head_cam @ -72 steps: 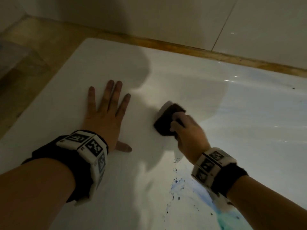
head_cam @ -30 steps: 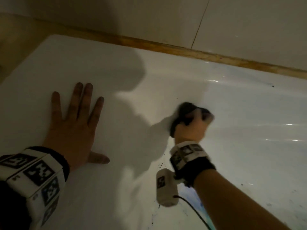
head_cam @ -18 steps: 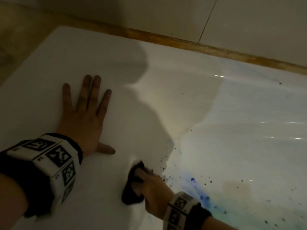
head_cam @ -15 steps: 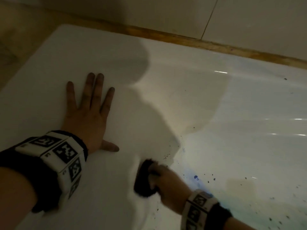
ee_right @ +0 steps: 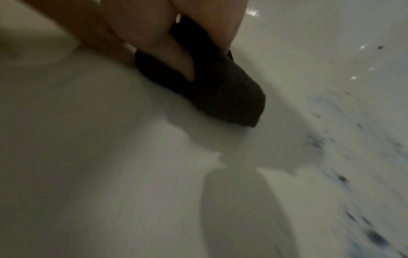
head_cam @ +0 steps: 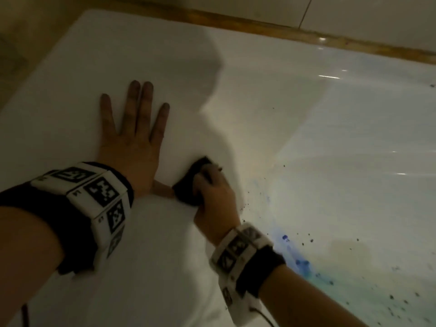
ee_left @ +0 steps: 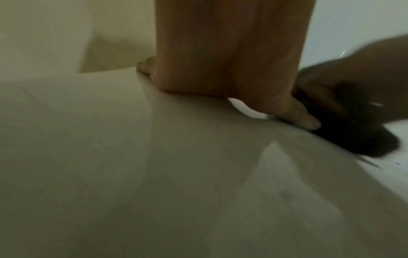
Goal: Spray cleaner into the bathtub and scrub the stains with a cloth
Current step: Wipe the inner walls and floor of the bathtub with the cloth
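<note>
My right hand (head_cam: pixel 212 192) grips a dark folded cloth (head_cam: pixel 188 185) and presses it on the white bathtub (head_cam: pixel 259 95) at the inner edge of its rim. The cloth (ee_right: pixel 220 94) shows as a dark wad under my fingers in the right wrist view. My left hand (head_cam: pixel 132 138) lies flat on the tub's wide rim with fingers spread, its thumb (ee_left: pixel 300 117) almost touching the cloth (ee_left: pixel 357 139). Blue cleaner streaks (head_cam: pixel 290 251) and dark specks (head_cam: pixel 304 241) lie on the tub's slope to the right of the cloth.
A brownish strip (head_cam: pixel 259 27) runs along the tub's far edge below pale wall tiles (head_cam: pixel 377 13). Blue-green liquid (head_cam: pixel 354 286) pools lower right in the tub. A faint brownish patch (head_cam: pixel 349 249) marks the tub floor. Each wrist wears a marker-covered band.
My right hand has swept the cloth from far up the slope down toward me, then back up-left next to my left thumb. The left hand has stayed flat on the rim.
</note>
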A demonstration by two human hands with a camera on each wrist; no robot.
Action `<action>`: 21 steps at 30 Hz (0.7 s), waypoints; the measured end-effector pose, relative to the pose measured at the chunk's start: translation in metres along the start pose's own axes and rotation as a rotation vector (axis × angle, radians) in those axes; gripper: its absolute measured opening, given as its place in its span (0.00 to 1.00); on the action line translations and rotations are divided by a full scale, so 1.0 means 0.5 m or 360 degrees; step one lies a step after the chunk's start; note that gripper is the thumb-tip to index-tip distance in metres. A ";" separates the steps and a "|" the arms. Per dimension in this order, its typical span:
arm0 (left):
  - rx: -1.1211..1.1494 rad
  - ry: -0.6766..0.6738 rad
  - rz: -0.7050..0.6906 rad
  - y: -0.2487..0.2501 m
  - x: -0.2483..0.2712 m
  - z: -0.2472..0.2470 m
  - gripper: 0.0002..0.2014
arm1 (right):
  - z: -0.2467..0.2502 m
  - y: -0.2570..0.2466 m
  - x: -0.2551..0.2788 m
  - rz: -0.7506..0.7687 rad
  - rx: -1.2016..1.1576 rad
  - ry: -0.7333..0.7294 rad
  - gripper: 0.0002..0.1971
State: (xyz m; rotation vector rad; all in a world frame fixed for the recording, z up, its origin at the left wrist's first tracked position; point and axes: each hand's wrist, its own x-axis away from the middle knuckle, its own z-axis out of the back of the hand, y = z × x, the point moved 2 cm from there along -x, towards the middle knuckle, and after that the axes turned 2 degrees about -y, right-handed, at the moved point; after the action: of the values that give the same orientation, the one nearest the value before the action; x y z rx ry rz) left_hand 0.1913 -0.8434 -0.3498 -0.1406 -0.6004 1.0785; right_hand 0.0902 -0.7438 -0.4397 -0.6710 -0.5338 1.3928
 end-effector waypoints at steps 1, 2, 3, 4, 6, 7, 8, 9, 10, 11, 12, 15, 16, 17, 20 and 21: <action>-0.0032 -0.0023 0.0019 0.002 -0.001 0.002 0.72 | -0.009 0.002 0.036 0.0028 0.0007 -0.0150 0.20; -0.0070 -0.0046 0.0038 0.003 -0.002 0.003 0.72 | -0.015 0.008 0.068 0.0064 0.0019 -0.0291 0.20; -0.0098 -0.0068 0.0056 0.005 -0.002 0.005 0.73 | -0.017 0.014 0.094 0.0091 0.0034 -0.0446 0.20; -0.0131 -0.0081 0.0070 0.007 -0.002 0.008 0.73 | -0.018 0.024 0.113 0.0087 0.0028 -0.0588 0.20; -0.0173 -0.0099 0.0099 0.010 0.003 0.018 0.73 | 0.000 0.043 0.133 -0.0024 -0.0067 -0.0664 0.17; -0.0192 -0.0114 0.0116 0.013 0.008 0.022 0.74 | 0.018 0.048 0.142 -0.0105 -0.0203 -0.0528 0.14; -0.0198 -0.0139 0.0136 0.017 0.015 0.024 0.74 | 0.042 0.056 0.151 -0.0241 -0.0382 -0.0319 0.13; -0.0158 -0.0172 0.0154 0.022 0.021 0.023 0.72 | 0.070 0.066 0.161 -0.0373 -0.0614 -0.0063 0.11; -0.0060 -0.0179 0.0157 0.032 0.029 0.020 0.68 | 0.097 0.079 0.175 -0.0504 -0.0879 0.0151 0.11; 0.0102 -0.0181 0.0129 0.049 0.041 0.019 0.61 | 0.120 0.096 0.191 -0.0656 -0.1103 0.0263 0.16; 0.0353 -0.0167 0.0049 0.073 0.058 0.017 0.51 | 0.138 0.117 0.209 -0.0777 -0.1252 0.0294 0.24; 0.1515 -0.0393 -0.0166 0.186 0.143 0.003 0.23 | 0.184 0.157 0.248 -0.0855 -0.1281 0.0236 0.30; 0.1805 -0.0539 -0.0208 0.230 0.175 -0.001 0.21 | 0.193 0.164 0.258 -0.0837 -0.1257 0.0210 0.30; 0.1985 -0.0634 -0.0240 0.271 0.201 -0.006 0.20 | 0.205 0.166 0.268 -0.0790 -0.1239 0.0167 0.29; 0.2274 -0.0618 -0.0132 0.367 0.249 -0.038 0.12 | 0.223 0.174 0.301 -0.0728 -0.1104 0.0021 0.27; 0.2404 -0.0601 -0.0036 0.387 0.260 -0.047 0.12 | 0.228 0.177 0.315 -0.0712 -0.1080 -0.0013 0.27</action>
State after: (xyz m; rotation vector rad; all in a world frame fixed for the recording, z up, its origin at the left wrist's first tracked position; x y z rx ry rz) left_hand 0.0947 -0.6344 -0.3943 1.3924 0.0109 1.2951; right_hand -0.0338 -0.5705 -0.4286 -1.0086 -1.1106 0.7787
